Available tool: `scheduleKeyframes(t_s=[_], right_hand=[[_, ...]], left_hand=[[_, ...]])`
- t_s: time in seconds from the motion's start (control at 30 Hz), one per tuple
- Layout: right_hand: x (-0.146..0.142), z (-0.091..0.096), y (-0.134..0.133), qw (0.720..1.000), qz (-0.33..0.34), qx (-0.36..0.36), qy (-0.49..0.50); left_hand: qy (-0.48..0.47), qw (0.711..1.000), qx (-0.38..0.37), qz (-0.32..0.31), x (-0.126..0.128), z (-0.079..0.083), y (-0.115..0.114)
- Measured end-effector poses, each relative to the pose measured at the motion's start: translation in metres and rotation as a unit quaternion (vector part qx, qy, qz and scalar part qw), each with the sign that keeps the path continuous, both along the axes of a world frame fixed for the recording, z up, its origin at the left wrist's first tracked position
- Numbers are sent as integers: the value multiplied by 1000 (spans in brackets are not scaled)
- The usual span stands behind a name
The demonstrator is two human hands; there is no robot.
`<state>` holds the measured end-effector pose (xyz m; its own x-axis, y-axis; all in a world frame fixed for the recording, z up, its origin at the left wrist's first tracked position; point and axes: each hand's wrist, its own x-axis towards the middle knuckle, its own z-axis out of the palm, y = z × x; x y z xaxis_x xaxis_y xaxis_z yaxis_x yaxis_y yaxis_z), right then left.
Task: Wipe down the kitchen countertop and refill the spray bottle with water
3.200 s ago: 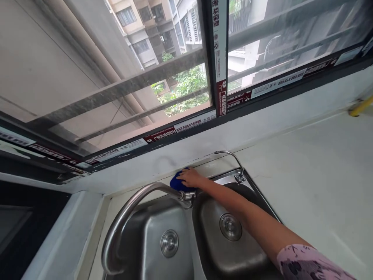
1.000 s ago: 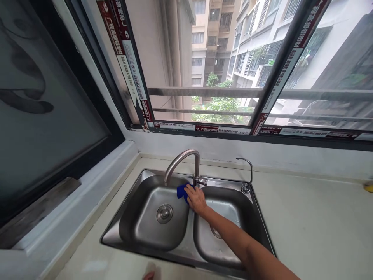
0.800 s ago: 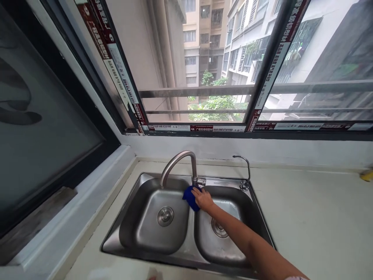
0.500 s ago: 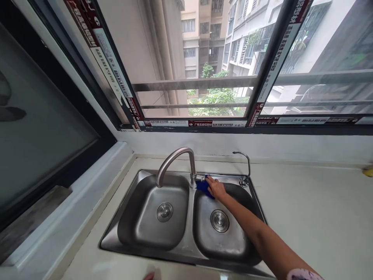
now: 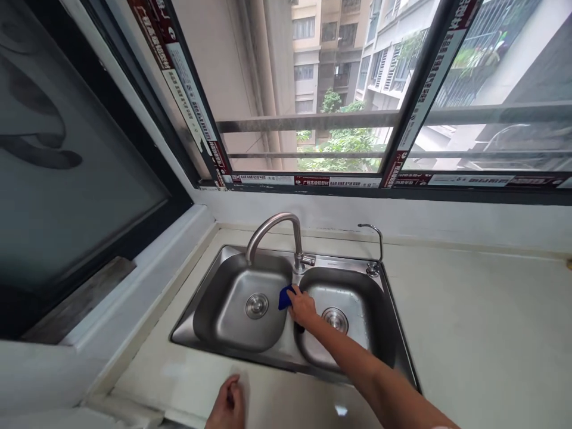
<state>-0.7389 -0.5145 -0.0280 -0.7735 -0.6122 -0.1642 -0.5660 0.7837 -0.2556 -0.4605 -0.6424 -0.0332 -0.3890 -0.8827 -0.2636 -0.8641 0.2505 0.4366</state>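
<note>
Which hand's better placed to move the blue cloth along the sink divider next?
Likely right: the right hand holds the blue cloth at the sink divider; the left hand is curled at the front counter, apart from the cloth.

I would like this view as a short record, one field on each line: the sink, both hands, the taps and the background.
Sink: metal, with left bowl and right bowl, a drain strainer in each
Right hand: grips a blue cloth at the divider between the bowls
Left hand: loosely curled, above or on the near countertop; contact unclear
Gooseneck faucet: behind the bowls, spout towards the left one
Slim tap: back right corner
Background: dark-framed window, buildings and greenery outside
</note>
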Motion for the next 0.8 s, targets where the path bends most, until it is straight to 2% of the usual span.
scheduleKeyframes(t_s=[0.2,0.3,0.43,0.53,0.6,0.7,0.8], right_hand=[[56,5,23,989,139,-11,-48],[73,11,40,981,180,-23,-69],[81,18,72,976,190,-36,-100],[81,24,101,980,154,-31,-119],[80,33,125,985,115,-28,-124],[78,54,173,990,57,-56,-119],[75,80,240,986,-11,-128,-108]], left_hand=[[-14,1000,-7,-8,-7,14,8],[4,1000,-12,-14,-4,18,8],[21,1000,13,-4,-2,19,4],[142,984,108,-17,-20,29,12],[261,935,225,-80,-40,52,34],[309,855,375,-180,-63,105,92],[324,745,490,-315,-54,148,152]])
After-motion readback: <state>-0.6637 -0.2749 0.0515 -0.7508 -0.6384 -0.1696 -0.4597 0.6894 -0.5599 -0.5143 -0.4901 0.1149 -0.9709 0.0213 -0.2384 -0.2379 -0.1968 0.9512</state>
